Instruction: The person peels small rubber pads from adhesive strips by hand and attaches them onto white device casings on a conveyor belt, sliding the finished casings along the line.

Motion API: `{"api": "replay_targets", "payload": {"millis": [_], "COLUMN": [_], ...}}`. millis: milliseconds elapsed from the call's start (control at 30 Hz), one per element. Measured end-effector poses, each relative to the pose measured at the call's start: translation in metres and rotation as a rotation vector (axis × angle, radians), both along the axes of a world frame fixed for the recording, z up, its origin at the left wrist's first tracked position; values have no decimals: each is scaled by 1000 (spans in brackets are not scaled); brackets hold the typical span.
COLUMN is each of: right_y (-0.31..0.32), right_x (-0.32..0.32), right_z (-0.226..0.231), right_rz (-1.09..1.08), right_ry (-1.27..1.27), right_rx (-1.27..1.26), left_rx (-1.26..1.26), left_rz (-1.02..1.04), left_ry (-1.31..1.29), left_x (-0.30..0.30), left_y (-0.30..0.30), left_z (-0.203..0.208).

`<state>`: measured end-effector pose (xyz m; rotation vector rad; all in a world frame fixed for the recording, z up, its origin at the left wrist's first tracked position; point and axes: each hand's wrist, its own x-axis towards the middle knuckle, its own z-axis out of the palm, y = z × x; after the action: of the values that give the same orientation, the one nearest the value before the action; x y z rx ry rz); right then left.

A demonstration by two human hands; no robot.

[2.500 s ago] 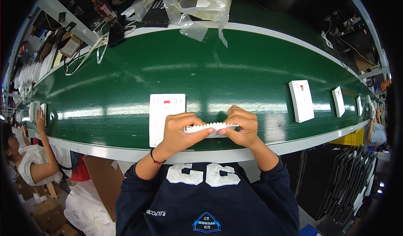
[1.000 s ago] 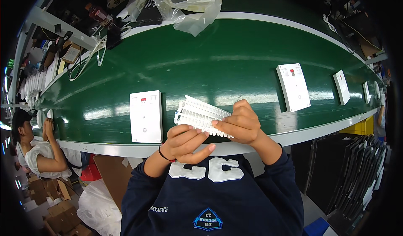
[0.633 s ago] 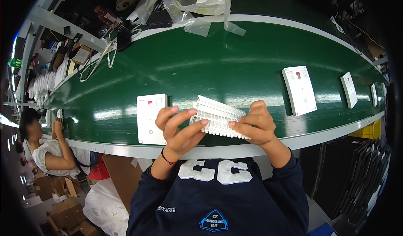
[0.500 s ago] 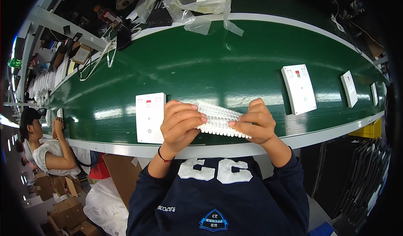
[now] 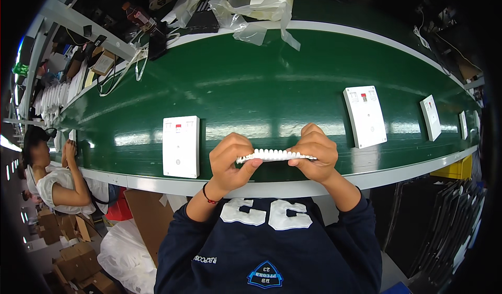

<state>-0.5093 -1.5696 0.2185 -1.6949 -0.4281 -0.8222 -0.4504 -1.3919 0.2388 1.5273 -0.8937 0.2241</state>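
Between both my hands is a white sheet (image 5: 275, 156) with rows of small rounded bumps, seen nearly edge-on and slightly bowed. My left hand (image 5: 229, 163) is closed on its left end, thumb underneath and fingers over the top. At the other end my right hand (image 5: 316, 154) pinches it the same way. The sheet hangs above the near edge of the green work surface (image 5: 251, 100). Just left of my left hand lies a flat white rectangular device (image 5: 181, 147) with a small red part. A similar white device (image 5: 365, 117) lies to the right of my right hand.
Farther right lie more white devices (image 5: 431, 117). A pale rail (image 5: 157, 183) borders the near edge. Clear plastic bags (image 5: 256, 3) and a bottle (image 5: 137, 15) sit beyond the far edge. A co-worker (image 5: 63, 184) works at the far left. Dark panels (image 5: 444, 221) stand at lower right.
My hands have tilted the sheet from showing its bumpy face to nearly edge-on, and brought it level. The white devices beside my hands have shifted slightly left.
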Motion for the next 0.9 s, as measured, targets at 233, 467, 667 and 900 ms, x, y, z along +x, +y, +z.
{"api": "replay_targets", "payload": {"millis": [233, 467, 667, 900], "right_y": [-9, -9, -16, -25], "right_x": [-4, -9, -13, -11], "right_z": [6, 0, 7, 36], "right_rz": [5, -48, -27, -155], "right_ry": [37, 149, 299, 437], "right_rx": [-3, 42, 178, 128], "left_rx": [26, 118, 87, 174], "left_rz": [-83, 52, -25, -192], "left_ry": [286, -165, -89, 594], "left_x": [-2, -11, -5, 1], "left_y": [-8, -17, -29, -22], "left_z": [12, 5, 11, 6]}}
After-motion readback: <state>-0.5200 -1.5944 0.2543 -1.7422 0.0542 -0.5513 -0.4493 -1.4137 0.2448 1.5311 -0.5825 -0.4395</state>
